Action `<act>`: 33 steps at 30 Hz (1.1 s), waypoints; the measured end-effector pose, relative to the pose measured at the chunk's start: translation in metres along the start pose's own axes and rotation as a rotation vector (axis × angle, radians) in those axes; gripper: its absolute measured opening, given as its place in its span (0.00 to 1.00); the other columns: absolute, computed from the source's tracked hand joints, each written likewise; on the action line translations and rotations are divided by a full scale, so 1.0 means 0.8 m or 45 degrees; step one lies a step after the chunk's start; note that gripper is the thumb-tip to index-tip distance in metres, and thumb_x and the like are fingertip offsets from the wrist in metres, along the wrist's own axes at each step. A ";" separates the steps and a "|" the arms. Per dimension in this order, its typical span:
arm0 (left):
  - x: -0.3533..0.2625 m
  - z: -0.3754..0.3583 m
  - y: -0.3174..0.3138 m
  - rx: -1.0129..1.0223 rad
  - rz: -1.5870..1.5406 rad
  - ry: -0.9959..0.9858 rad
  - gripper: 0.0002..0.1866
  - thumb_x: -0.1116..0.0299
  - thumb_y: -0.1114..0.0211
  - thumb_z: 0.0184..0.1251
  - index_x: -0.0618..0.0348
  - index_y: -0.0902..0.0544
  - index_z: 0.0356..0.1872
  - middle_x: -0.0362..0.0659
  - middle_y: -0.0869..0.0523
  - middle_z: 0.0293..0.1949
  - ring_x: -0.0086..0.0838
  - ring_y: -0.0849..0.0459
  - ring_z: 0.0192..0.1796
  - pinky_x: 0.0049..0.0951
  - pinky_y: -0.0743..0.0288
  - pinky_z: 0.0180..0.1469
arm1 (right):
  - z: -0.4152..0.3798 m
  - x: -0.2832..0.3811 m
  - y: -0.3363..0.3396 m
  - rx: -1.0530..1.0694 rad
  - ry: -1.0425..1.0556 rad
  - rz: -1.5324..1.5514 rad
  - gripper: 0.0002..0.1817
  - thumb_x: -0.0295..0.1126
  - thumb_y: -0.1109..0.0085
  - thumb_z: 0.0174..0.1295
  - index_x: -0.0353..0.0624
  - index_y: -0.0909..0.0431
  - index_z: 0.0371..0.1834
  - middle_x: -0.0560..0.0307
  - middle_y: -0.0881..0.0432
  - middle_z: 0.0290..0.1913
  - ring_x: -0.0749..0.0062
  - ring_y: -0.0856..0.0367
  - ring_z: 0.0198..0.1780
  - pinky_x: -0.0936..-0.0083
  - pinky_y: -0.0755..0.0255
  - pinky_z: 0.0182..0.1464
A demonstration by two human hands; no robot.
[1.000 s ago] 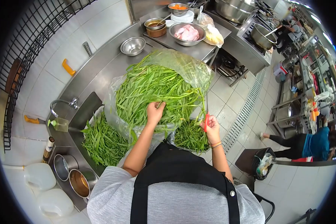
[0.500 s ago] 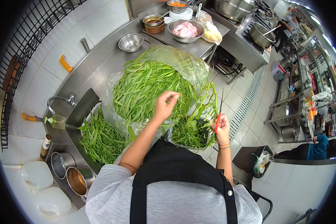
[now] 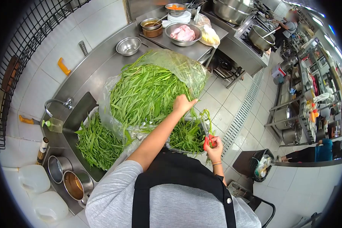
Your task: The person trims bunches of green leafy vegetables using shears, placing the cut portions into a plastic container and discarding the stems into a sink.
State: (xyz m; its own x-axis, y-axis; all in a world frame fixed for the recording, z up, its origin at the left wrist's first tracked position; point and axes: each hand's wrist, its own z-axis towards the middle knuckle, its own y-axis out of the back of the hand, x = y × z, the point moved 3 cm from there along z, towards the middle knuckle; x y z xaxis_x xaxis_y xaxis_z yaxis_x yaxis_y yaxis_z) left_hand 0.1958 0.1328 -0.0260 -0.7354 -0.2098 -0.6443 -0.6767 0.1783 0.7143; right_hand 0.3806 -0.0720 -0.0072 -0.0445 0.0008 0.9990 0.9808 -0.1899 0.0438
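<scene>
My left hand (image 3: 183, 104) is at the right edge of a big heap of long-leaved greens (image 3: 144, 93) in a clear plastic bag (image 3: 178, 60). Its fingers are curled and mostly hidden, its thumb points right, and what they hold does not show. In my right hand (image 3: 215, 147) are red-handled scissors (image 3: 208, 141), their blades pointing up and away from me. Thin green stems (image 3: 205, 113) stand beside the blades. Below and between my hands, a container holds cut greens (image 3: 187, 135). More greens (image 3: 98, 142) fill the sink at left.
A faucet (image 3: 57, 103) stands over the sink (image 3: 81, 108). Metal pots (image 3: 78, 184) sit at lower left. On the counter are an empty steel bowl (image 3: 129, 46) and a bowl of raw meat (image 3: 183, 34). A lined bin (image 3: 250, 165) stands right. A person (image 3: 287, 28) is far back near the stove.
My left hand has moved right and slightly down to the heap's edge. My right hand has moved down and left with the scissors. The long stems beside it no longer rise as high.
</scene>
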 end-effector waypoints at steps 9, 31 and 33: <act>0.029 -0.022 0.010 0.314 -1.131 0.142 0.09 0.70 0.39 0.59 0.66 0.25 0.26 0.49 0.17 0.24 0.25 0.17 0.22 0.21 0.26 0.20 | -0.021 0.037 0.039 -0.195 0.168 0.088 0.15 0.14 0.42 0.44 0.43 0.36 0.30 0.61 0.28 0.36 0.83 0.27 0.36 0.84 0.30 0.38; 0.041 -0.089 0.068 -0.530 -0.068 -0.321 0.07 0.67 0.40 0.57 0.58 0.21 0.25 0.48 0.19 0.25 0.42 0.20 0.28 0.39 0.25 0.32 | 0.001 -0.197 0.032 -0.172 -0.267 0.153 0.18 0.16 0.38 0.48 0.47 0.39 0.23 0.67 0.31 0.32 0.85 0.34 0.30 0.86 0.37 0.32; 0.047 -0.057 0.096 -0.704 0.088 -0.228 0.07 0.71 0.36 0.53 0.60 0.22 0.32 0.51 0.21 0.38 0.42 0.22 0.45 0.39 0.26 0.43 | 0.007 -0.192 0.024 -0.099 -0.322 0.231 0.18 0.15 0.38 0.48 0.47 0.39 0.24 0.65 0.28 0.35 0.86 0.33 0.30 0.85 0.35 0.32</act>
State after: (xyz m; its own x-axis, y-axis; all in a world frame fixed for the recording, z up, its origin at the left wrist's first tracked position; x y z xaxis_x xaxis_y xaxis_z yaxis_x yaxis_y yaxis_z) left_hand 0.1180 0.0949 0.0169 -0.8043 -0.0416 -0.5928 -0.5434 -0.3522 0.7620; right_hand 0.4075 -0.0701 -0.1594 0.1876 0.2022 0.9612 0.9507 -0.2835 -0.1259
